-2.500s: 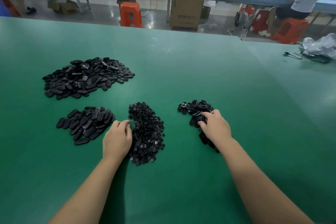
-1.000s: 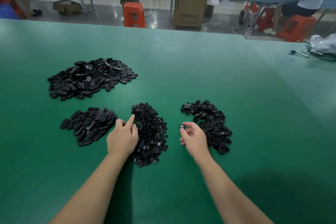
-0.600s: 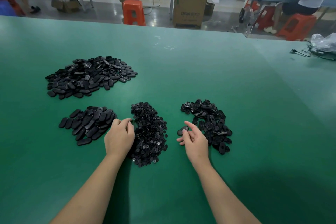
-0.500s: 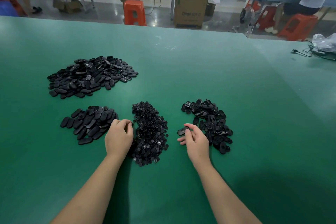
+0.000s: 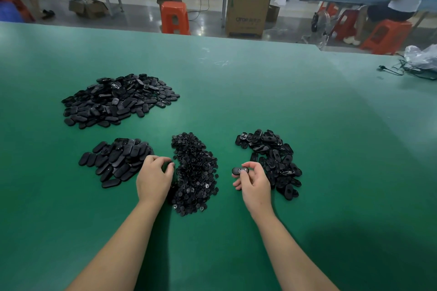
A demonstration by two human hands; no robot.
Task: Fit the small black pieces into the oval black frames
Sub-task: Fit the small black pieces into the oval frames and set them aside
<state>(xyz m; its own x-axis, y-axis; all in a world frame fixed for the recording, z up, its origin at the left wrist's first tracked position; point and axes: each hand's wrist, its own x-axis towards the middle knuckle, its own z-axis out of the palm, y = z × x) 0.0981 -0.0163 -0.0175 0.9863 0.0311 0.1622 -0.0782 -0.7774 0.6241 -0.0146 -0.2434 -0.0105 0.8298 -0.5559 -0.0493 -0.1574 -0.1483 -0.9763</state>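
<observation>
oval frame (image 5: 240, 170) pinched in right hand (image 5: 254, 183), left hand (image 5: 154, 178) curled at small pieces (image 5: 195, 172) (grip contents unclear)

Even overhead light, soft forearm shadows on the green table (image 5: 260, 92), sheen far off, wide-angle edge curvature.

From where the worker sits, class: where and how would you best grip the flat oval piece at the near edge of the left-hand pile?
Pinch the oval piece across its narrow width, on the two long straight edges. It lies flat on the green table, apart at the pile's near edge, so come from above on the near side; the left hand is closest.
</observation>
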